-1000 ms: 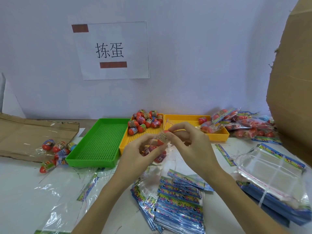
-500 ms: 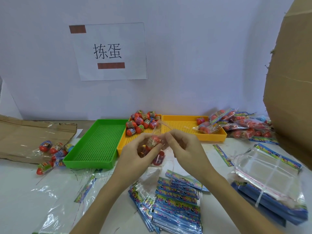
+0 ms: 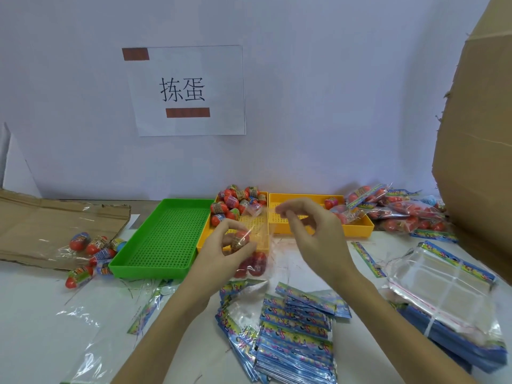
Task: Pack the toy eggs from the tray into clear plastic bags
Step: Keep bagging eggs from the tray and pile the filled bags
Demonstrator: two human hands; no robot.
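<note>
A white surface carries a green tray, empty, and beside it two yellow trays; the nearer yellow tray holds a heap of toy eggs at its far end. Filled bags pile up at the right. Flat printed bags lie in front. The left hand grips a clear plastic bag with red eggs inside, pinching one egg at its mouth. The right hand has curled fingers, blurred; whether they pinch the bag's edge cannot be told.
</note>
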